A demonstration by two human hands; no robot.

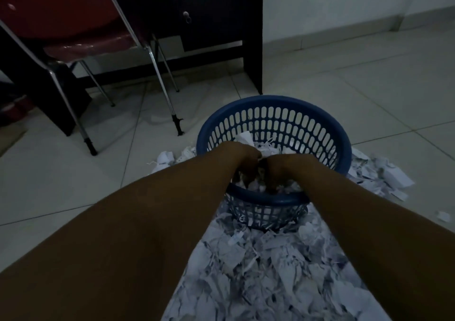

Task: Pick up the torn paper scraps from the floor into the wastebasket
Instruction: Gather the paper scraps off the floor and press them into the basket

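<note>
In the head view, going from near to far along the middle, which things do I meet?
Paper scraps on the floor → blue wastebasket, with both hands over it, left hand and right hand → dark desk.

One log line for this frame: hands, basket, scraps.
left hand and right hand: together over wastebasket, among scraps | basket: upright, partly filled | paper scraps: many on floor around it
</note>
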